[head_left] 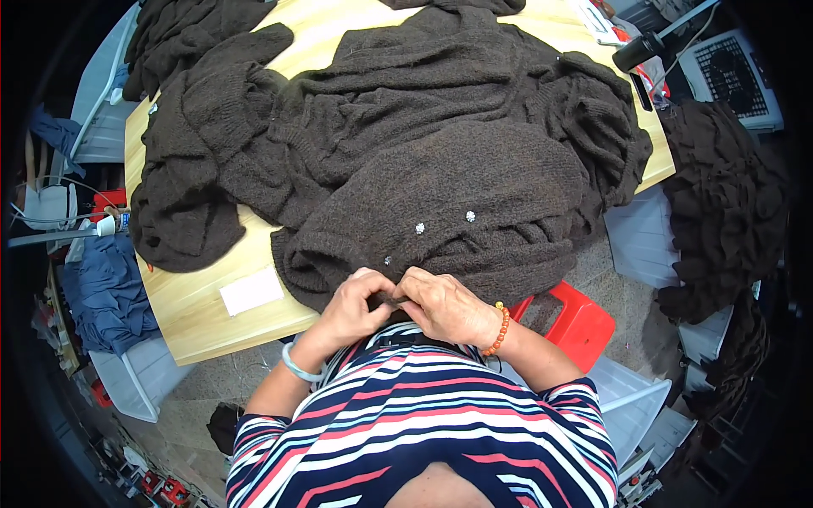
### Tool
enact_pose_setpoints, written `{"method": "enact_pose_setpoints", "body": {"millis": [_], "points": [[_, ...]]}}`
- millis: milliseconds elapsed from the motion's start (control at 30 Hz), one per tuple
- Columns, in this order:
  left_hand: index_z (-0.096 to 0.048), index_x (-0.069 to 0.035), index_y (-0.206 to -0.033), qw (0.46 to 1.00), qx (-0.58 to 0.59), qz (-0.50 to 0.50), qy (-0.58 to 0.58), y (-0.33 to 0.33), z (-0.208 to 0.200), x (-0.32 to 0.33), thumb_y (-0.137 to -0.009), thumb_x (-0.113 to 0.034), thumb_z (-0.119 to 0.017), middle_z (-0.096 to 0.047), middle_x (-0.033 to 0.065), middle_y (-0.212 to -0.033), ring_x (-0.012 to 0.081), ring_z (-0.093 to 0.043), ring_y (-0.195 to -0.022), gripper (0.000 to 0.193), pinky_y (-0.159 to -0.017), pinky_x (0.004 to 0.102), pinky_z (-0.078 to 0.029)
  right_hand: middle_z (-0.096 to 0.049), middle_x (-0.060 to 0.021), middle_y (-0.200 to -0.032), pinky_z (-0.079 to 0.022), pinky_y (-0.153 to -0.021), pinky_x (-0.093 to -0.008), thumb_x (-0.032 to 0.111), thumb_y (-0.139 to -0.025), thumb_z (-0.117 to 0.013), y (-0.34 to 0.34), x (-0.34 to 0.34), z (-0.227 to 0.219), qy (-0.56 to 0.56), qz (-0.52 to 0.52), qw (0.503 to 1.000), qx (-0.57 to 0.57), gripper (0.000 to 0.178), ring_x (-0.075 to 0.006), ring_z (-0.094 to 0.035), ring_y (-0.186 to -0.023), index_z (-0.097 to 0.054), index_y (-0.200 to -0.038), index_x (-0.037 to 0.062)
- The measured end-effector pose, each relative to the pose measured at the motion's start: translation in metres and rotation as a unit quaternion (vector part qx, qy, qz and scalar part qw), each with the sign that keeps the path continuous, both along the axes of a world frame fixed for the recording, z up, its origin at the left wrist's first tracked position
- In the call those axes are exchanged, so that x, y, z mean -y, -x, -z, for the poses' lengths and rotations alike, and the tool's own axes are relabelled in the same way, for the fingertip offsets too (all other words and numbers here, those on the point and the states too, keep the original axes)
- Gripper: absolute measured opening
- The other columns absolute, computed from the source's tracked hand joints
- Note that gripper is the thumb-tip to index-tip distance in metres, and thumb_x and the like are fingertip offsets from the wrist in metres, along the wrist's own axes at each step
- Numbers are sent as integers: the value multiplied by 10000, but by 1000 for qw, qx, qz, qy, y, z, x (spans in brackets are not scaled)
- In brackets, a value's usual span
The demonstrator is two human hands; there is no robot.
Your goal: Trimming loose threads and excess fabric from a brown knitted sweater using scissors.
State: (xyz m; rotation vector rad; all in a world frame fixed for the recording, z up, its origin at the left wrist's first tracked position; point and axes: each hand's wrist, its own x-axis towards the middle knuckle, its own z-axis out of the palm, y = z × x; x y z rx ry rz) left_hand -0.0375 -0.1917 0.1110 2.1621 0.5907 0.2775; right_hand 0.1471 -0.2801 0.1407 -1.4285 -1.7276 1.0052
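Note:
A dark brown knitted cardigan (457,173) lies bunched over the table's near edge, with sparkly white buttons (419,229) along its front. My left hand (359,303) and my right hand (440,303) meet at the cardigan's near edge, close to my waist. Both hands pinch a small piece of the dark knit between thumbs and fingertips. Whatever else may sit inside the pinch is hidden by the fingers. Just above the hands, one more button (388,261) shows on the knit.
More brown knitwear (203,135) covers the left and far parts of the wooden table (203,317). A white paper slip (251,291) lies near its front edge. To the right are a red stool (580,326) and a heap of brown garments (720,203); blue cloth (106,292) is piled left.

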Motion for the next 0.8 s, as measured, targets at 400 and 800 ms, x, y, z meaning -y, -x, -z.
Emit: {"method": "enact_pose_setpoints", "body": {"millis": [400,800], "points": [[-639,44,-911,998,30,-41,25,-39,21,-24,-781,-54,-671,-627,151,-853,282,-638,-770,166,-662,341,-503,-580,-170,-886,-524,-697,-438,15,-785,-619,2,-4,-2,-22,14,1000,9,215,-363,-629,-818,-518,-974,1],[-641,15,-943,976,-55,89,193,-37,28,-25,-790,-90,-650,-657,177,-903,309,-651,-828,185,-705,385,-507,-593,-232,-898,-517,-669,-470,77,-814,-624,5,5,4,-15,-8,998,63,184,-410,-625,-776,-526,-944,-9]]}}
